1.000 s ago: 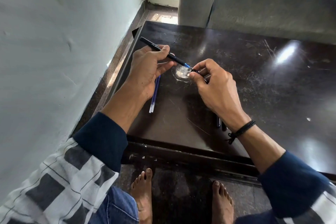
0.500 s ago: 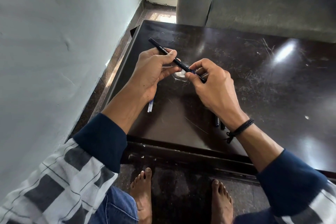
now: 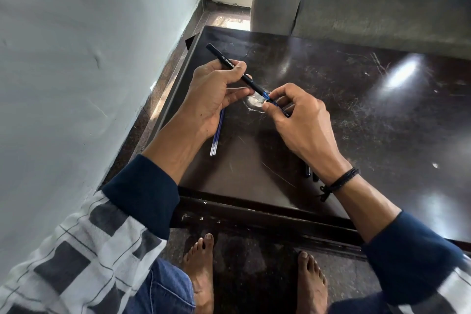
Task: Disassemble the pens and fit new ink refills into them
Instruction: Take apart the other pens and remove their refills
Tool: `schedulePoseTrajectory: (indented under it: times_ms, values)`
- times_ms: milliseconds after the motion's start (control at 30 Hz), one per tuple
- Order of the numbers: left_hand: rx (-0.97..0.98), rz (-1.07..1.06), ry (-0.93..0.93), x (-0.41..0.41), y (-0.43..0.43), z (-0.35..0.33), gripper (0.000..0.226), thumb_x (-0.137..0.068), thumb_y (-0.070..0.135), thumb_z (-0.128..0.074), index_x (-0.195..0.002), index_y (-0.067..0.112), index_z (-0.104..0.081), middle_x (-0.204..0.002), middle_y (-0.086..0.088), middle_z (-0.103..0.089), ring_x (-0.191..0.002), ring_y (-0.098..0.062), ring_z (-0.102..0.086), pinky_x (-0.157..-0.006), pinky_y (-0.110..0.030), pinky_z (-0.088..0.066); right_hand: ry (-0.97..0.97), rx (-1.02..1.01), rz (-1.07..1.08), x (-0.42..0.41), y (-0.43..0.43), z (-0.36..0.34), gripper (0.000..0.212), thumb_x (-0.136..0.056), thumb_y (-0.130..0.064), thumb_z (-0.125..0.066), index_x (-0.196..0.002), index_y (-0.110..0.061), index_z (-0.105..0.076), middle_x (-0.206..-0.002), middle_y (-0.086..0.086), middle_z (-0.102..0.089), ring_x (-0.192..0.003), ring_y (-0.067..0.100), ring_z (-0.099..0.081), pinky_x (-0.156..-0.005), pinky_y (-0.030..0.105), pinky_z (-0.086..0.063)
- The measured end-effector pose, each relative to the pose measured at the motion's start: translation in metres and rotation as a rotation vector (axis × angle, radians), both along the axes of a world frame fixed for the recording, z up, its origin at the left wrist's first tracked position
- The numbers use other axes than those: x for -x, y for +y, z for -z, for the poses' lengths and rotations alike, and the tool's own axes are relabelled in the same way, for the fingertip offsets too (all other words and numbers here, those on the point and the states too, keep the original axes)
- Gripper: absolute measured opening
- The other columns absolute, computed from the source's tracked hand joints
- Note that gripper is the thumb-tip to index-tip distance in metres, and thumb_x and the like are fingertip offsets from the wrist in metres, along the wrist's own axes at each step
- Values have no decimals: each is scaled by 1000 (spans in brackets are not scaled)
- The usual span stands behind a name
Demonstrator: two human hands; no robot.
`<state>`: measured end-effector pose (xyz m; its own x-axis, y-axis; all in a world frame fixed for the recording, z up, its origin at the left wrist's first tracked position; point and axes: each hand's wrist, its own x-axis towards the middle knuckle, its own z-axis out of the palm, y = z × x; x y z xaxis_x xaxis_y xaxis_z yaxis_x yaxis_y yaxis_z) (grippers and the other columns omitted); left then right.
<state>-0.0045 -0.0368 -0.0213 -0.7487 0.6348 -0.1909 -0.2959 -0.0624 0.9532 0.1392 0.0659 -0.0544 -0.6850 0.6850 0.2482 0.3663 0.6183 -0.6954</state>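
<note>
The dark, glossy, scratched wooden table spreads under and beyond both hands, with a worn pale patch directly below the point where they meet. The left hand is closed around the slim black plastic pen barrel, thumb pressed on top, so that the barrel's back end sticks up and away past the knuckles. The right hand pinches the pen's blue translucent front section between thumb and forefinger, the other fingers curled loosely.

Half a second ago the two hands were pressed close and the blue piece was hidden between them; now they have drawn slightly apart and the blue section shows again at the joint, much as it did a second ago. That looks like a twisting motion, most likely unscrewing or tightening the front section; which direction cannot be told.

Under the left wrist, two thin blue-and-clear ink refills lie side by side on the table, unmoved. Just beside the right wrist, the ends of small dark pen parts peek out, mostly hidden.
</note>
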Motion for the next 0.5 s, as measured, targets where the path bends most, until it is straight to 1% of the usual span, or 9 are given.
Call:
schedulePoseTrajectory:
  times_ms: [133, 233, 333, 433, 500]
  values:
    - [0, 17, -1, 2, -1, -1, 4, -94, 13, -69, -90, 13, -70, -97, -15, -75, -80, -24, -76, -66, -25, -59, 17, 9, 0, 0, -2, 1, 14, -92, -41, -73, -98, -30, -67, -75, -20, -62, -71, -1, -59, -65, 28, -46]
    - [3, 30, 8, 2, -1, 0, 4, -94, 13, -69, -90, 12, -70, -91, -11, -75, -81, -22, -76, -68, -27, -60, 34, 14, -1, 1, -2, 0, 17, -91, -44, -72, -99, -29, -68, -77, -18, -64, -72, -1, -60, -64, 23, -45]
    - [15, 47, 19, -1, -1, 0, 3, -94, 12, -69, -92, 12, -69, -85, -8, -75, -77, -23, -75, -69, -27, -61, 48, 16, -4, 1, -2, -2, 17, -91, -44, -73, -99, -30, -69, -79, -17, -65, -72, -2, -60, -62, 17, -42]
    - [29, 63, 29, -4, 0, 0, 2, -95, 12, -68, -94, 11, -69, -86, -8, -75, -77, -23, -74, -71, -28, -62, 44, 11, -9, 1, -2, -2, 15, -91, -41, -73, -100, -30, -69, -78, -17, -65, -71, -4, -59, -62, 15, -41]
    - [45, 95, 35, -7, 1, 1, 4, -95, 13, -67, -98, 10, -68, -88, -9, -75, -79, -26, -74, -73, -28, -62, 50, 9, -8, 1, -2, -2, 14, -91, -40, -74, -100, -30, -69, -77, -17, -64, -70, -4, -59, -62, 18, -43]
